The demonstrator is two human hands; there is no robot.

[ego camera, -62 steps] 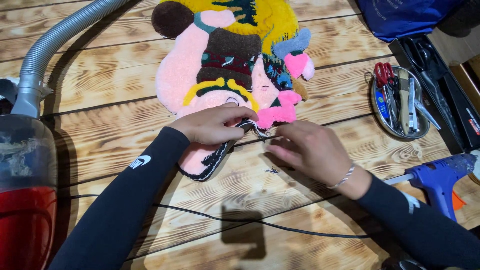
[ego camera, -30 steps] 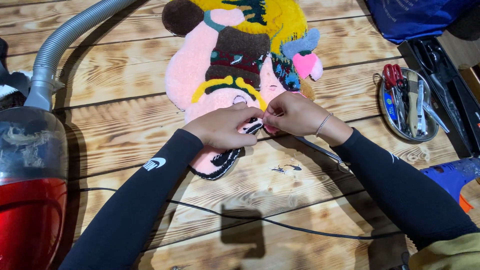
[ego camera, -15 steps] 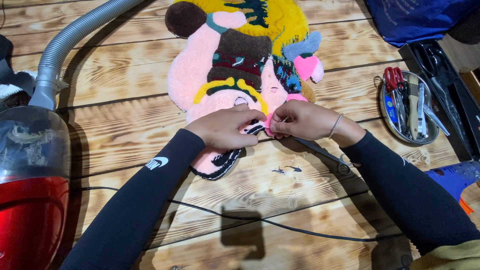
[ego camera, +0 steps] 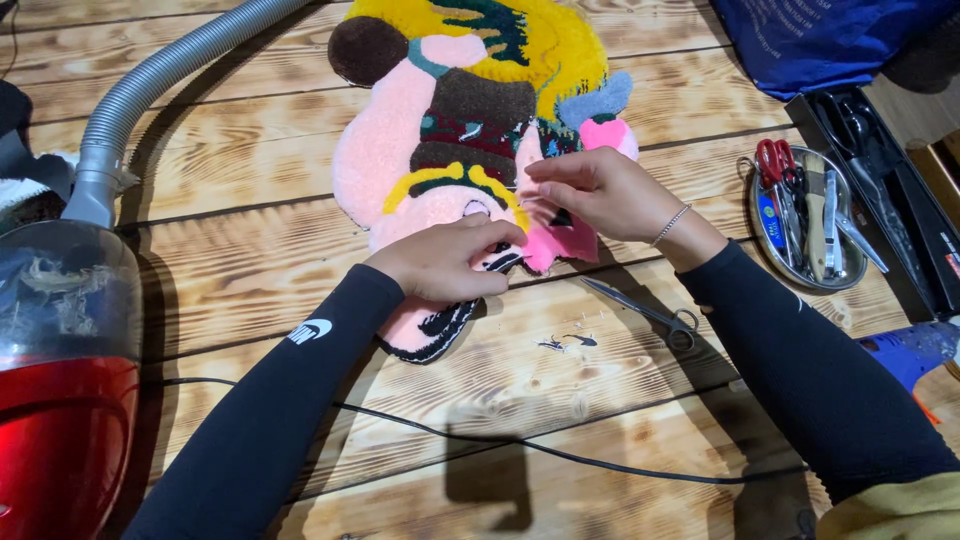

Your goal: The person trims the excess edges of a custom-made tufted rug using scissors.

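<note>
fingers of the left hand (ego camera: pixel 440 262) curl and press down on the lower pink part of the tufted rug (ego camera: pixel 470 130), fingertips at a black-and-white patch near the rug's bottom edge; can't tell if they pinch anything. right hand (ego camera: pixel 598 195) sits just above it on the rug, fingers drawn close together in a narrow pinch over the pink and dark patch near the rug's right side; whatever is between the fingertips is too small to tell. the 2 hands are near each other, not touching. rug is multicoloured: pink, yellow, brown, dark red, grey, lying flat on the wooden table (ego camera: pixel 250 200), upper middle of the view, its lower tip poking out from under the left wrist. both arms in black sleeves, thin bracelet (ego camera: pixel 670 225) on the right wrist. small metal scissors (ego camera: pixel 640 308) lie on the table just below the right forearm, apart from both hands. a few yarn scraps (ego camera: pixel 570 341) lie beside them. black cable (ego camera: pixel 520 445) runs across the table under the arms. red vacuum cleaner (ego camera: pixel 60 400) with grey hose (ego camera: pixel 140 80) at the left. round metal tray (ego camera: pixel 762 232) with red-handled scissors and tools at the right, black case (ego camera: pixel 890 190) beside it, blue glue gun (ego camera: pixel 915 350) at the right edge, blue bag (ego camera: pixel 820 35) at the top right.
</note>
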